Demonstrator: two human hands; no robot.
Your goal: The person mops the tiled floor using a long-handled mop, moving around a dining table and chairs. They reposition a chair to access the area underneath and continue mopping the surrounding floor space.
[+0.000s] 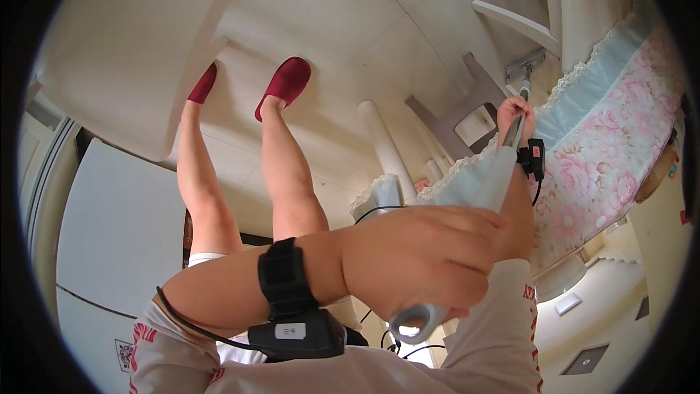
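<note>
A long flat mop runs from close to me out toward the upper right. My left hand (pixel 430 255), large in front, is wrapped round the top end of its pale grey handle (pixel 492 182); a round hole shows at that end. Farther down the pole my right hand (pixel 515 117) is closed round the shaft, with its arm stretched out. Beyond it, the flat grey mop head (pixel 525 64) lies on the floor beside chair legs. Black straps with small boxes and cables sit on both wrists.
A table with a pink floral, lace-edged cloth (pixel 605 160) stands at the right. Near the mop are a grey-brown stool (pixel 459 113), a white chair leg (pixel 518 22) and a white post (pixel 383 138). A white cabinet (pixel 117 226) is at left; my red slippers (pixel 288 80) rest on the tiles.
</note>
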